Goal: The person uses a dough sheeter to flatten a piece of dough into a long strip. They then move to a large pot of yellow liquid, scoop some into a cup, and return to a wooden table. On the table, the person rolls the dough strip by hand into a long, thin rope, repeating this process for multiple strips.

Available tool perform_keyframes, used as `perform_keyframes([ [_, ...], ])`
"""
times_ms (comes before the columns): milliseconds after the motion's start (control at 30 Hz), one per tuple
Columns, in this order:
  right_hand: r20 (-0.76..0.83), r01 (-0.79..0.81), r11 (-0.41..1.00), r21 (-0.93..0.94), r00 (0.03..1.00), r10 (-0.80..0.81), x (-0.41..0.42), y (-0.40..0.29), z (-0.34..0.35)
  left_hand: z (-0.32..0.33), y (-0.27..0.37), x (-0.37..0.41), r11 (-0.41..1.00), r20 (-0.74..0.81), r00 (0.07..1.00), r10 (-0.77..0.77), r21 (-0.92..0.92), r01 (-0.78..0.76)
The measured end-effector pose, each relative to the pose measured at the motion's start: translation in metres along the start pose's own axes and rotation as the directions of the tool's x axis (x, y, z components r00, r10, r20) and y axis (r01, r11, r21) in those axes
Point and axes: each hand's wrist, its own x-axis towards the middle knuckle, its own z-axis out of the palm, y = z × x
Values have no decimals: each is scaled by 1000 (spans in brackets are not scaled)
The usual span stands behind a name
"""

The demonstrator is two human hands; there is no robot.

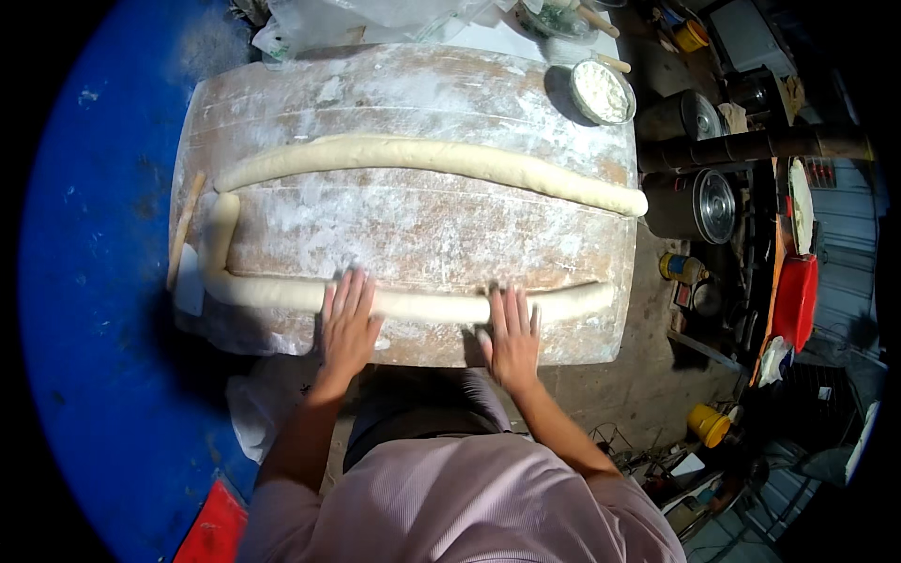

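Observation:
A long rope of dough (pixel 429 307) lies along the near side of a floured wooden board (pixel 422 232); its left end bends away from me. My left hand (pixel 348 320) rests flat on this rope left of its middle, fingers extended. Farther right, my right hand (pixel 514 331) also lies palm down on it, with the thumb apart from the fingers. Neither hand grips the dough. A second dough rope (pixel 422 155) stretches across the board beyond my hands, its right end at the board's right edge. The two ropes' left ends lie close together.
A bowl of flour (pixel 602 91) stands at the board's far right corner. On the left edge lie a thin rolling pin (pixel 186 231) and a white scraper (pixel 188 280). Plastic bags (pixel 394 21) sit beyond the board. Lidded metal pots (pixel 713 205) stand to the right.

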Motion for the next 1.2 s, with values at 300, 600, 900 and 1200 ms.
perform_keyframes([
  [300,-405,-212,976,-53,898,173,150,84,-36,-28,-81,156,945,-359,923,-140,230,232],
  [600,87,-107,983,-152,989,121,-69,114,-30,-14,-65,-30,914,182,942,-283,347,208],
  [900,-508,-250,958,-139,849,148,119,216,-63,-22,-178,131,893,-451,888,-88,360,272],
  [1200,-136,-150,986,-76,981,138,-80,165,-25,-28,-119,-53,975,-38,996,-79,204,85],
])
